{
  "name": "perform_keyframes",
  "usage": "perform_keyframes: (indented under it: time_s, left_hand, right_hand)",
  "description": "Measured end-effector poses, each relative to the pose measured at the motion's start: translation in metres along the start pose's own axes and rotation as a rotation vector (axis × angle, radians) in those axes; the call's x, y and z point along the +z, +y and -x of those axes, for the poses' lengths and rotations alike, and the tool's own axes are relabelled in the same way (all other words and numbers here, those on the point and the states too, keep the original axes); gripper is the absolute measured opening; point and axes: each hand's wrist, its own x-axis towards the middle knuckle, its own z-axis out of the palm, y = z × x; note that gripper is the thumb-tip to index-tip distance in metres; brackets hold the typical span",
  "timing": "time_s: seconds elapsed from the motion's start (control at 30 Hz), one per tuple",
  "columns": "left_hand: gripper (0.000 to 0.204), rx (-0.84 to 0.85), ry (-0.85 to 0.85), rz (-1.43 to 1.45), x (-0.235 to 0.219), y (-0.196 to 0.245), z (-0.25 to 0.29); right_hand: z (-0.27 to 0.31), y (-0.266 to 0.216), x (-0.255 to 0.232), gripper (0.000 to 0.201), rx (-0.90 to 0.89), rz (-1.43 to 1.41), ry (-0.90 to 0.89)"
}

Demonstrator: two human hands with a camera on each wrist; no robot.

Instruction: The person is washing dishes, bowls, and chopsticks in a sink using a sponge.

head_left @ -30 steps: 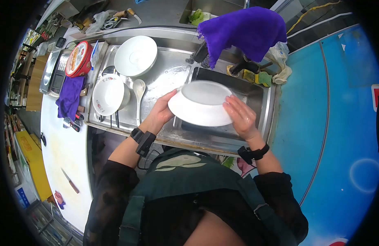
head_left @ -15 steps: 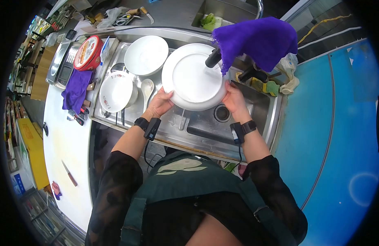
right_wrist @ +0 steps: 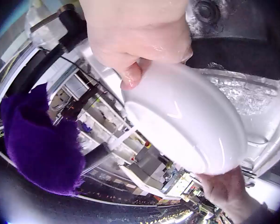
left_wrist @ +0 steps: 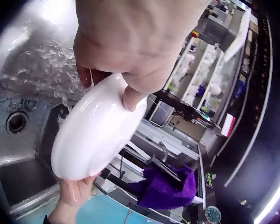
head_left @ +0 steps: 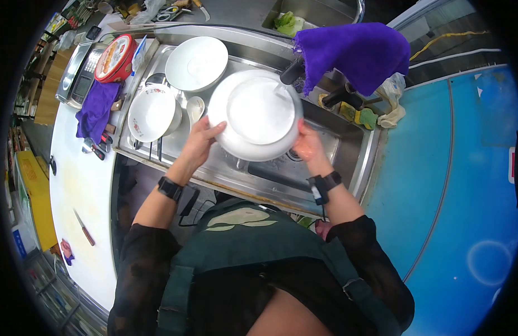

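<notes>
A white round plate or shallow dish (head_left: pixel 259 109) is held over the sink with its underside facing up, below the black tap end. The left hand (head_left: pixel 199 143) grips its left rim, thumb on the upper face. At the right rim the right hand (head_left: pixel 311 147) pinches the edge, its fingers partly under the dish. In the left wrist view the left hand (left_wrist: pixel 126 46) holds the near edge of the dish (left_wrist: pixel 95 130), and water splashes beside it. The right wrist view has the right hand's thumb over the rim of the dish (right_wrist: pixel 186 112).
Left of the sink basin, a white bowl (head_left: pixel 197 64), a flower-patterned bowl (head_left: pixel 152 113) and a ladle (head_left: pixel 195 109) lie on the steel drainboard. A purple cloth (head_left: pixel 354 53) hangs over the tap. Sponges (head_left: pixel 366 117) sit at the back right; a knife (head_left: pixel 84 227) lies on the white counter.
The dish has turned from a tilt to show its underside, then moved slightly left and nearer the body under the tap. Both hands have stayed on its rim.
</notes>
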Motion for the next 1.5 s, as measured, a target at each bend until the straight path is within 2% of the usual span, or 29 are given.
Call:
perform_keyframes:
  time_s: [0.03,0.17,0.23,0.3,0.4,0.47,0.53,0.57,0.63,0.7,0.77,0.8,0.83,0.9,0.93,0.97,1.03,1.07,1.1,1.17,1.2,1.23,1.3,1.37,1.43,1.47,1.5]
  left_hand:
    - [0.037,0.043,0.01,-0.043,-0.004,0.007,0.006]
    - [0.038,0.136,0.05,-0.094,-0.017,0.022,0.016]
    - [0.039,0.124,0.06,-0.182,-0.02,0.027,0.018]
    - [0.04,0.098,0.063,-0.209,-0.025,0.019,0.016]
    - [0.051,-0.105,0.007,-0.279,-0.025,0.008,0.017]
    - [0.053,-0.116,0.02,-0.299,-0.019,0.003,0.022]
    - [0.055,-0.108,0.004,-0.361,-0.014,-0.002,0.023]
    - [0.055,-0.106,0.008,-0.355,-0.013,-0.002,0.023]
    - [0.056,-0.254,-0.201,-0.179,-0.005,0.01,0.025]
    - [0.063,-0.277,-0.236,-0.087,0.002,0.015,0.029]
    - [0.073,-0.471,-0.44,0.166,-0.003,0.012,0.023]
    - [0.077,-0.524,-0.398,0.193,0.003,0.015,0.026]
    - [0.077,-0.517,-0.385,0.197,0.003,0.015,0.026]
    - [0.077,-0.679,-0.497,0.281,0.002,0.012,0.024]
    - [0.07,-0.647,-0.501,0.287,0.005,0.009,0.026]
    - [0.07,-0.637,-0.488,0.293,0.006,0.008,0.027]
    - [0.06,-0.538,-0.395,0.375,0.01,0.019,0.034]
    - [0.051,-0.519,-0.403,0.36,0.008,0.023,0.035]
    - [0.051,-0.513,-0.386,0.366,0.006,0.02,0.035]
    - [0.047,-0.693,-0.253,0.287,-0.006,0.002,0.031]
    - [0.04,-0.738,-0.367,0.432,-0.019,-0.009,0.028]
    - [0.04,-0.713,-0.339,0.442,-0.025,-0.003,0.034]
    - [0.036,-0.675,-0.415,0.516,-0.03,0.004,0.05]
    - [0.042,-0.624,-0.397,0.465,-0.04,0.018,0.07]
    - [0.057,-0.131,-0.24,0.195,-0.039,0.035,0.097]
    - [0.069,-0.008,-0.246,0.145,-0.047,0.046,0.111]
    - [0.069,-0.003,-0.234,0.154,-0.058,0.051,0.122]
  right_hand:
    - [-0.003,0.009,0.003,0.038,0.059,-0.073,-0.038]
    - [-0.011,0.028,0.018,0.041,0.074,-0.127,-0.173]
    - [-0.015,0.028,0.021,0.038,0.004,-0.063,-0.184]
    - [-0.013,0.02,0.021,0.036,-0.024,-0.012,-0.176]
    - [0.003,-0.005,0.026,0.035,-0.077,0.124,-0.145]
    - [0.021,-0.023,0.032,0.036,-0.1,0.208,-0.123]
    - [0.041,-0.039,0.04,0.033,-0.168,0.446,-0.06]
    - [0.051,-0.044,0.044,0.033,-0.164,0.452,-0.063]
    - [0.071,-0.052,0.056,0.032,-0.203,0.709,-0.066]
    - [0.091,-0.051,0.067,0.026,-0.238,0.794,-0.031]
    - [0.107,-0.057,0.07,0.019,-0.268,1.269,-0.181]
    - [0.119,-0.058,0.088,0.015,-0.398,1.58,-0.259]
    - [0.125,-0.055,0.094,0.015,-0.396,1.579,-0.277]
    - [0.132,-0.049,0.102,0.018,-0.539,1.799,-0.416]
    - [0.134,-0.045,0.108,0.019,-0.614,1.823,-0.454]
    - [0.136,-0.04,0.112,0.019,-0.613,1.82,-0.475]
    - [0.14,-0.03,0.116,0.02,-0.728,1.752,-0.451]
    - [0.141,-0.027,0.114,0.02,-0.691,1.752,-0.413]
    - [0.138,-0.023,0.113,0.02,-0.685,1.746,-0.434]
    - [0.13,-0.016,0.113,0.017,-0.497,1.772,-0.381]
    - [0.131,-0.016,0.122,0.017,-0.504,1.767,-0.419]
    - [0.138,-0.019,0.133,0.014,-0.515,1.815,-0.467]
    - [0.136,-0.01,0.143,0.012,-0.501,1.851,-0.542]
    - [0.133,0.001,0.147,0.014,-0.688,1.733,-0.659]
    - [0.125,0.008,0.155,0.018,-0.684,1.81,-0.701]
    - [0.122,0.015,0.169,0.019,-0.699,1.834,-0.757]
    - [0.119,0.021,0.184,0.021,-0.71,1.854,-0.819]
